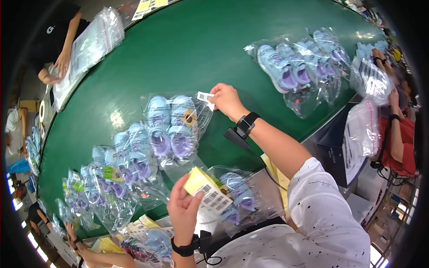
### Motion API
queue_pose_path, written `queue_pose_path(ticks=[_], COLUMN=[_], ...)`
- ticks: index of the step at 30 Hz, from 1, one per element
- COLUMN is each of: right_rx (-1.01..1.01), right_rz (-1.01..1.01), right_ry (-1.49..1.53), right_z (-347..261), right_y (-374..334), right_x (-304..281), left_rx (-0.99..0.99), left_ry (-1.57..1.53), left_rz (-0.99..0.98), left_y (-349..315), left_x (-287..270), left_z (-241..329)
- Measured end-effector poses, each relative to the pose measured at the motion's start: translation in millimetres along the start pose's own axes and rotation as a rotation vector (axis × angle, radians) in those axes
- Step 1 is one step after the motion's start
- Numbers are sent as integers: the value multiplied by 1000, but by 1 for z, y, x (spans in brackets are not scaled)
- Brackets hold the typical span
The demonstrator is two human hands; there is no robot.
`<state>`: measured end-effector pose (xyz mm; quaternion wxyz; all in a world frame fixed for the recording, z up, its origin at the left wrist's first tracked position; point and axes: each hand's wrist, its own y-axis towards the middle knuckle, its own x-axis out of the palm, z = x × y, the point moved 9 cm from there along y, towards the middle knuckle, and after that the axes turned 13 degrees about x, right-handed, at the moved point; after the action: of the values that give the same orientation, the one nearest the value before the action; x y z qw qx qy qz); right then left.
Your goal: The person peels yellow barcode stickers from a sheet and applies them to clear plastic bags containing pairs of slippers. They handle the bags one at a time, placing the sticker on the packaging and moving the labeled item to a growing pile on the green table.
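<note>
My right hand (227,102) pinches a small white barcode sticker (204,96) at the upper right corner of a clear plastic bag. Inside that bag lies a pair of light blue shoes (159,114) with purple linings, flat on the green table. Whether the sticker touches the plastic, I cannot tell. Lower down, my left hand (182,213) grips a folded sheet of barcode labels (214,197) with yellow backing. Just right of this sheet, another bagged blue pair (239,190) lies near the table's front edge, partly hidden by the sheet.
A row of bagged blue shoes (103,174) runs along the green table (187,53) to my left. More bagged pairs (290,67) lie at the far right. Co-workers' hands show at the left and right. Across the table, a person's hand (62,62) rests by stacked clear bags (100,38).
</note>
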<state>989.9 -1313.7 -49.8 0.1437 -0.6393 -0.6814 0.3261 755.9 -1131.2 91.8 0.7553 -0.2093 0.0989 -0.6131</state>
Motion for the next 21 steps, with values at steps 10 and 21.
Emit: queue_pose_path(ticks=[10,21], right_rx=[-487,-506], right_rz=[654,199], right_ry=[-619,-345], right_z=[-22,6], right_y=[1,-58], right_x=[-322,-69], left_rx=[78,99], left_ry=[-70,-7], left_rz=[-6,12], left_y=[-21,-6], left_x=[-2,49], left_z=[12,10])
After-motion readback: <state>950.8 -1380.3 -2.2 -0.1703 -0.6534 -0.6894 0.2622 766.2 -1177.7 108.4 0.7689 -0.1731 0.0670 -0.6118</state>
